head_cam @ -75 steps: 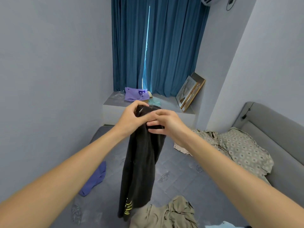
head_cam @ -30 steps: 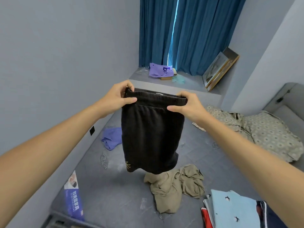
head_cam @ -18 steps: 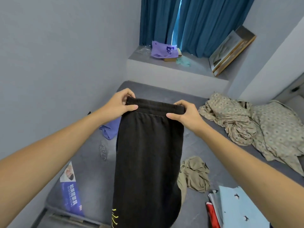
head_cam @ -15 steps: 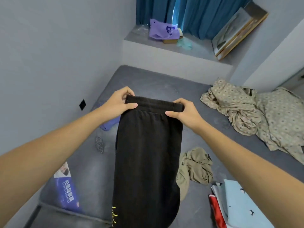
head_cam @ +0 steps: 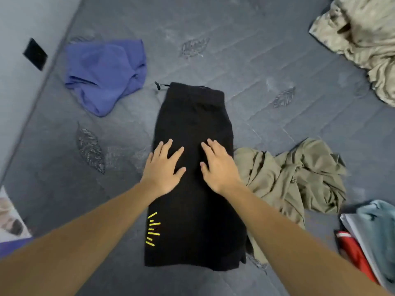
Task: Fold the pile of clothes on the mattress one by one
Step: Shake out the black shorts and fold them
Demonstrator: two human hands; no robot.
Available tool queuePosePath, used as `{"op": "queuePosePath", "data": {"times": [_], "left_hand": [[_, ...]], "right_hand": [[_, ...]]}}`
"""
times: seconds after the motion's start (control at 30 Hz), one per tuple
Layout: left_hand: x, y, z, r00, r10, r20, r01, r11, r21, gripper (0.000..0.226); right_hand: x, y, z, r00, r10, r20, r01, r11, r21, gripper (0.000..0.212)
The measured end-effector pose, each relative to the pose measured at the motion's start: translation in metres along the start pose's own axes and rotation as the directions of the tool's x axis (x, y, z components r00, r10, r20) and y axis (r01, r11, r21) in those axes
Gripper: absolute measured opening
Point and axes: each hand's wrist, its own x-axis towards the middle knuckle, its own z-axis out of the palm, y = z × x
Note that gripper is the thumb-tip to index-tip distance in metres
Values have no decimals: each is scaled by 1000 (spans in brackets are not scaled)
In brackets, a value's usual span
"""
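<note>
Black shorts [head_cam: 193, 116] with yellow marks near the hem lie flat on the grey mattress [head_cam: 256, 60], folded lengthwise, waistband away from me. My left hand [head_cam: 163, 167] presses flat on the left half of the shorts, fingers spread. Beside it, my right hand [head_cam: 218, 165] lies flat on the right half. An olive garment [head_cam: 295, 180] lies crumpled just right of the shorts, partly under their edge. Further back on the left sits a crumpled blue-purple garment [head_cam: 104, 71].
A patterned beige sheet [head_cam: 359, 37] is bunched at the top right. Folded clothes [head_cam: 372, 238], light blue and red, are stacked at the right edge. The wall with a black socket [head_cam: 35, 54] runs along the left. A printed package [head_cam: 10, 223] lies at the lower left.
The shorts went from hanging by the waistband in both hands to lying flat on the mattress. Both hands let go of the waistband and now press flat on the fabric. My view tilted down.
</note>
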Motion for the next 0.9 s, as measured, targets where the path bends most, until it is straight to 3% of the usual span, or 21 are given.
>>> {"op": "queuePosePath", "data": {"times": [0.13,0.23,0.33,0.4,0.47,0.53,0.6,0.67,0.77,0.83,0.9], "left_hand": [[-68,-5,63,997,30,-72,-31,999,-15,75],[-124,-2,93,994,-13,-108,-3,989,-145,80],[-168,8,120,980,-96,-177,34,945,-326,83],[-185,19,131,940,-235,-247,73,847,-527,84],[-189,31,138,857,-445,-259,164,712,-683,86],[-184,36,138,748,-637,-185,258,536,-804,84],[-176,34,133,685,-723,-92,302,397,-867,69],[-173,30,129,694,-718,-43,369,407,-836,49],[-177,29,127,783,-623,-1,389,490,-780,24],[-183,33,132,828,-559,39,374,501,-781,19],[-191,38,137,846,-532,31,351,513,-784,22]], "right_hand": [[-79,13,68,998,-57,-5,55,983,-173,67],[-135,22,96,997,-42,-71,34,993,-110,68],[-181,30,110,981,96,-167,-104,994,-41,68],[-203,32,115,934,247,-258,-233,969,81,71],[-212,31,115,874,380,-301,-315,917,243,78],[-212,27,114,827,507,-243,-355,807,472,89],[-208,24,111,815,564,-135,-353,667,657,93],[-205,23,110,846,529,-62,-340,625,702,87],[-203,25,108,870,492,-5,-385,687,616,53],[-204,25,107,874,486,-2,-381,688,617,36],[-205,25,107,874,487,2,-381,682,624,33]]}}
